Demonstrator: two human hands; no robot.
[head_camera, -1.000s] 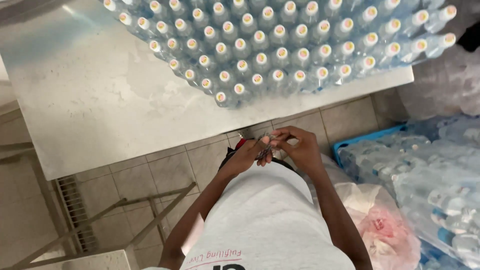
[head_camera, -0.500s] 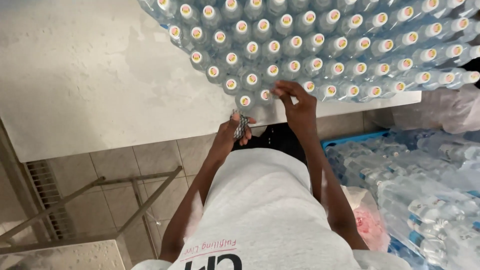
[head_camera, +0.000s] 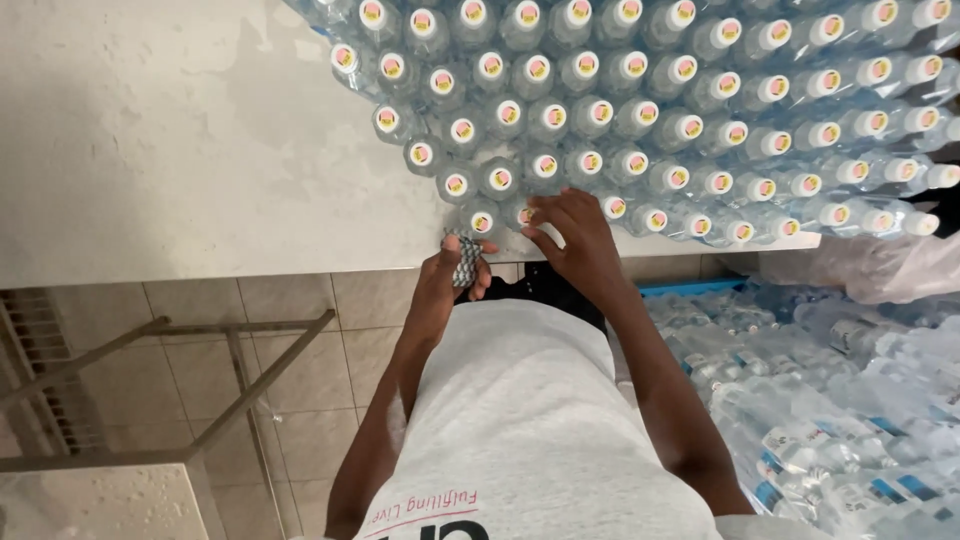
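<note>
Several clear plastic water bottles (head_camera: 640, 110) with white caps stand packed together on a white table (head_camera: 160, 140). My right hand (head_camera: 570, 235) rests its fingertips on the cap of a bottle (head_camera: 522, 212) in the nearest row at the table's front edge. My left hand (head_camera: 445, 275) hovers just below that edge, closed around a small stack of thin seals (head_camera: 466, 258). I wear a white shirt that fills the lower middle of the view.
A blue crate (head_camera: 800, 400) heaped with more bottles sits on the floor at the right. A clear plastic bag (head_camera: 880, 265) hangs off the table's right end. A metal frame (head_camera: 200, 400) stands on the tiled floor at the left.
Both hands were together near my waist a second ago. They have risen to the table edge, and my right hand has reached out onto a front-row bottle cap.
</note>
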